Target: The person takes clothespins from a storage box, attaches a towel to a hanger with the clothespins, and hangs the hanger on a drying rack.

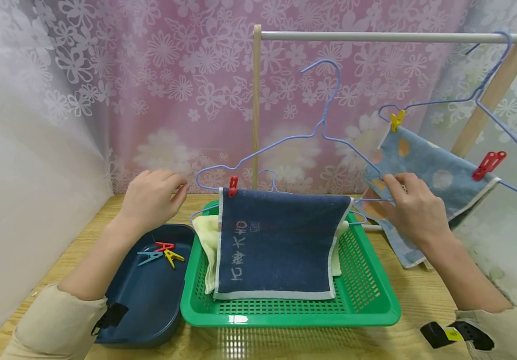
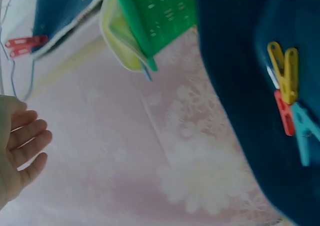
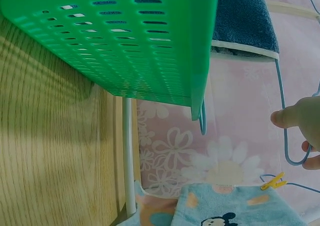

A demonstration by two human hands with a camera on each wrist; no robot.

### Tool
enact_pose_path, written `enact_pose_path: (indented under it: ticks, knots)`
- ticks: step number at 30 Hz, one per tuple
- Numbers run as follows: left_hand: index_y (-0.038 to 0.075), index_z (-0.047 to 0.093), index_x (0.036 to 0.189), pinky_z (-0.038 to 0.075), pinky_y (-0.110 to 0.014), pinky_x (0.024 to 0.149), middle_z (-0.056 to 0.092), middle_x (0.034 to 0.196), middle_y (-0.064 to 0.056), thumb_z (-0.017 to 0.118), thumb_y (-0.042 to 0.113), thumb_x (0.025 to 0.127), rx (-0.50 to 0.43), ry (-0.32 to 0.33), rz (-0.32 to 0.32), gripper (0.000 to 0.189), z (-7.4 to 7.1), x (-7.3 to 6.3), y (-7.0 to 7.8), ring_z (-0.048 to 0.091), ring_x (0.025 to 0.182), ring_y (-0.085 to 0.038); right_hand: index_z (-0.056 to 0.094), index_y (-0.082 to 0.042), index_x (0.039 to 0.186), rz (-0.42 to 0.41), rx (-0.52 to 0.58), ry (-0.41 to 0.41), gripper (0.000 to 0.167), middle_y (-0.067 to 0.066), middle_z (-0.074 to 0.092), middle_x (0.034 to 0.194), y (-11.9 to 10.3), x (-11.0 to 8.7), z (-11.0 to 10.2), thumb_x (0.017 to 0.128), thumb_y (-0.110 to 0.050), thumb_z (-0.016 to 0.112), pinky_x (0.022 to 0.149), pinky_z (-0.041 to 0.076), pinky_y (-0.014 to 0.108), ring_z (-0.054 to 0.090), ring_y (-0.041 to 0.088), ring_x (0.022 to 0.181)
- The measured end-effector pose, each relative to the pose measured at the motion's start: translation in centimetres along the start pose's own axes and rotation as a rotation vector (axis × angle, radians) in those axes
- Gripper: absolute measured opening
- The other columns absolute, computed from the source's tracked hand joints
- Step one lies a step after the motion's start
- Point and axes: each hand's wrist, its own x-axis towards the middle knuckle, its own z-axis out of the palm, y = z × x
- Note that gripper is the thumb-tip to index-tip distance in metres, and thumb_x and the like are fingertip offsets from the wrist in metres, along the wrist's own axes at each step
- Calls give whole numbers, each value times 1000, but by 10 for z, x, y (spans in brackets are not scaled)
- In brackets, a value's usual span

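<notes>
My right hand [image 1: 413, 207] grips the right end of a blue wire hanger [image 1: 285, 137], thumb and fingers round the wire in the right wrist view. Draped over the hanger's lower bar is a dark navy towel [image 1: 281, 245] with pale edging and characters on it. A red clothespin [image 1: 233, 186] clips the towel's left top corner; its right top corner carries no clip. My left hand [image 1: 150, 197] is raised left of the hanger, fingers loosely bent and holding nothing. In the left wrist view its fingers [image 2: 30, 136] are apart from the red clothespin.
Beneath the towel stands a green basket [image 1: 375, 300] with a pale yellow cloth [image 1: 206, 230] and another hanger. A dark blue tub [image 1: 150, 300] at left holds several clothespins [image 1: 165, 246]. On the wooden rack [image 1: 375, 36] at right hangs a blue towel [image 1: 429, 165], pinned to its hanger.
</notes>
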Motion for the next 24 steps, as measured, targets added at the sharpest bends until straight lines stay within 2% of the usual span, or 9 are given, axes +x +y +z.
enact_pose_path:
  ticks: [3, 6, 8, 10, 13, 16, 20, 24]
  knots:
    - [8, 64, 72, 36, -32, 44, 55, 60, -1, 60, 7, 83, 7, -152, -124, 12, 1, -6, -6, 48, 50, -18, 56, 3, 105, 0, 7, 1, 62, 25, 54, 91, 0, -1, 0, 50, 2, 85, 43, 44, 55, 55, 43, 72]
    - [13, 56, 64, 32, -31, 41, 46, 56, 2, 55, 10, 85, 6, -367, -255, 22, 1, -11, -11, 41, 47, -15, 56, 3, 105, -1, 10, 1, 63, 25, 54, 90, 1, -3, 0, 49, 2, 85, 42, 44, 55, 55, 43, 70]
    - [13, 58, 67, 34, -32, 42, 49, 59, 3, 54, 12, 86, -9, -500, -317, 20, 2, -14, -15, 45, 50, -15, 55, 3, 105, -2, 8, 2, 64, 25, 53, 90, 1, -4, 0, 48, 1, 86, 42, 44, 54, 55, 42, 70]
    - [11, 63, 74, 39, -35, 45, 56, 65, 2, 54, 13, 86, -25, -603, -356, 16, 4, -17, -19, 51, 56, -16, 55, 2, 105, -1, 9, 1, 64, 25, 53, 90, 2, -4, 0, 48, 1, 86, 42, 44, 54, 55, 43, 71]
    - [7, 69, 89, 46, -41, 52, 65, 79, -3, 56, 13, 86, -53, -684, -377, 15, 6, -22, -25, 59, 66, -20, 55, 2, 104, -1, 10, -2, 64, 25, 53, 91, 2, -5, 0, 48, 0, 86, 43, 45, 54, 55, 42, 71]
    - [6, 69, 95, 48, -45, 58, 67, 90, -8, 53, 9, 85, -75, -734, -381, 19, 11, -28, -29, 62, 76, -26, 56, 3, 104, -2, 12, -9, 64, 25, 53, 90, 1, -5, 0, 49, -1, 86, 42, 45, 54, 56, 42, 71]
    - [4, 68, 103, 49, -47, 66, 66, 101, -13, 49, 2, 84, -122, -840, -385, 27, 18, -34, -33, 61, 90, -32, 56, 3, 104, 2, 11, -24, 63, 26, 54, 90, 1, -6, 0, 49, -1, 86, 42, 45, 53, 56, 42, 71]
    - [3, 67, 104, 49, -47, 71, 64, 103, -14, 48, -1, 85, -186, -925, -390, 28, 27, -39, -35, 60, 93, -32, 56, 3, 104, 11, 15, -34, 63, 25, 54, 90, 0, -7, -1, 49, 0, 87, 40, 44, 52, 56, 42, 70]
